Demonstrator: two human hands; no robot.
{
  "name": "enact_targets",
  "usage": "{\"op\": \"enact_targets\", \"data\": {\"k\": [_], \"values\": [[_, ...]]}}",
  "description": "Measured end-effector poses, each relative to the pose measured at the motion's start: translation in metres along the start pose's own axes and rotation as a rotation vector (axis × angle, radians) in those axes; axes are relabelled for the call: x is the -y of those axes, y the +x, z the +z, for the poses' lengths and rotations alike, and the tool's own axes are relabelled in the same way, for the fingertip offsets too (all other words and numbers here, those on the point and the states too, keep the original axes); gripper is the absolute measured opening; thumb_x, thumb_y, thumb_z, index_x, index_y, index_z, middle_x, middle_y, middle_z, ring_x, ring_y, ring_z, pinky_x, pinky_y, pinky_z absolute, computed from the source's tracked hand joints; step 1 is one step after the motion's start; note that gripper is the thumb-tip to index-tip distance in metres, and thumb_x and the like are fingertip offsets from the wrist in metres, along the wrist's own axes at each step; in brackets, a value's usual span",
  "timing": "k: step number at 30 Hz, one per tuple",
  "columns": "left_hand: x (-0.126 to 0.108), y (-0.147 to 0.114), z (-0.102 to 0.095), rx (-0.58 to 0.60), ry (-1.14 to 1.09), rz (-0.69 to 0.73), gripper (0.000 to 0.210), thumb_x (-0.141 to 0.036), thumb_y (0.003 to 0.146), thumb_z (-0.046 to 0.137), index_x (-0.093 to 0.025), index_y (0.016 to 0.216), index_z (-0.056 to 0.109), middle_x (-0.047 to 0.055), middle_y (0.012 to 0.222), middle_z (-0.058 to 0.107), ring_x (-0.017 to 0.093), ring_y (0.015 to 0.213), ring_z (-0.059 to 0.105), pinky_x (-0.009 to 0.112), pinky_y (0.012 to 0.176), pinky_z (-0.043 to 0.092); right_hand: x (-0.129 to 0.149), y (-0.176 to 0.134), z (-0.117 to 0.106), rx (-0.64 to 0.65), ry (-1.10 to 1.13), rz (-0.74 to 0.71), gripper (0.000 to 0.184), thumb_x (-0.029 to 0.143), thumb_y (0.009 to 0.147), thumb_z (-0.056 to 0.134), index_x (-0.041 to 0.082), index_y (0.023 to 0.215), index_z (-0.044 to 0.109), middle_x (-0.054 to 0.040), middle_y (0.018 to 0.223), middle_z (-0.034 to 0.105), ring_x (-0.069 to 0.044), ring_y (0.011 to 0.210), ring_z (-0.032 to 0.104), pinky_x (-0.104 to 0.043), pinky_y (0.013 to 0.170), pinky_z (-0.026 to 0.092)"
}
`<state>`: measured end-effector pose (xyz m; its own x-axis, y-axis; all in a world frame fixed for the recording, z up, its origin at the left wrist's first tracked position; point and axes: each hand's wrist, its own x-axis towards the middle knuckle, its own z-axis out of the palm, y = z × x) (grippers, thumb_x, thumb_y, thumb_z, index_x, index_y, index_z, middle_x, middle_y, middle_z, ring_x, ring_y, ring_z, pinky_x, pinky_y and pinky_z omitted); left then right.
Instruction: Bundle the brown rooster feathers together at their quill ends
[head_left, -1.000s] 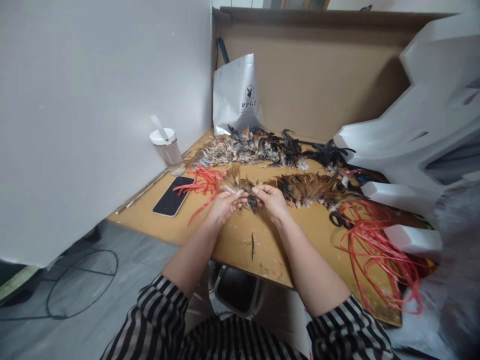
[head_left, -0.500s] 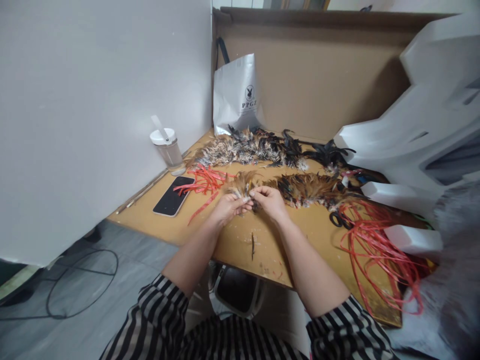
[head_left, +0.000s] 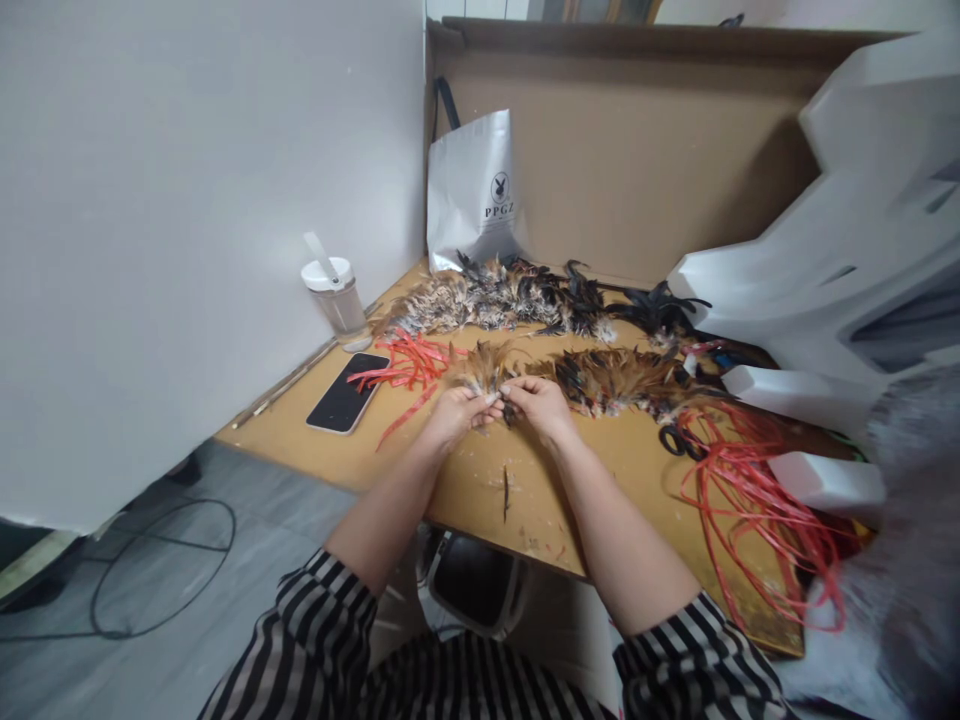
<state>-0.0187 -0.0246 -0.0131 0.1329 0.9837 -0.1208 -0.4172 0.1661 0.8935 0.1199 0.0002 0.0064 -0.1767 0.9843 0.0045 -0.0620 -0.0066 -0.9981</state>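
Observation:
My left hand (head_left: 460, 414) pinches the base of a bunch of brown feathers (head_left: 482, 366), which fans out away from me. My right hand (head_left: 541, 405) meets it there, thumb and fingertips pressed together at the quill ends; whether they grip a quill or something thinner is too small to see. Just right of my hands lies a row of brown and black feathers (head_left: 626, 378). Farther back, a longer heap of speckled and dark feathers (head_left: 495, 297) spreads over the wooden table (head_left: 480, 495). A single dark feather (head_left: 505, 492) lies in front of my hands.
A phone (head_left: 343, 395) and red plastic strips (head_left: 409, 362) lie at left, near a lidded cup (head_left: 337, 300). More red strips (head_left: 750, 500) and black scissor handles (head_left: 679, 440) are at right, beside white foam (head_left: 829, 482). A silver bag (head_left: 472, 190) stands behind.
My fingers have shifted slightly at the feather bases, and the bunch leans a little more to the left. Everything else stays in place.

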Motion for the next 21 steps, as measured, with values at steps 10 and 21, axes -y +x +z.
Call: {"op": "enact_targets", "data": {"k": [10,21], "values": [[0.0015,0.0,-0.0024,0.038,-0.033,-0.022,0.021,-0.021,0.06,0.072,-0.008,0.073,0.063,0.006,0.066,0.064,0.006,0.053,0.055,0.017,0.052,0.043,-0.0033,-0.0004,0.0019,-0.004,0.083,0.063,0.028,0.035,0.053,0.072,0.015,0.067,0.059,0.0046,0.044,0.05,-0.005,0.036,0.036,-0.019,0.036,0.026],[0.0049,0.0037,-0.0043,-0.007,0.047,0.029,0.023,-0.027,0.058,0.073,-0.008,0.068,0.064,0.006,0.063,0.064,0.007,0.052,0.055,0.019,0.052,0.043,0.0056,-0.0043,0.0028,0.048,0.094,0.101,0.031,0.036,0.05,0.074,0.012,0.068,0.063,0.0019,0.047,0.055,-0.005,0.036,0.036,-0.02,0.037,0.027]]}}
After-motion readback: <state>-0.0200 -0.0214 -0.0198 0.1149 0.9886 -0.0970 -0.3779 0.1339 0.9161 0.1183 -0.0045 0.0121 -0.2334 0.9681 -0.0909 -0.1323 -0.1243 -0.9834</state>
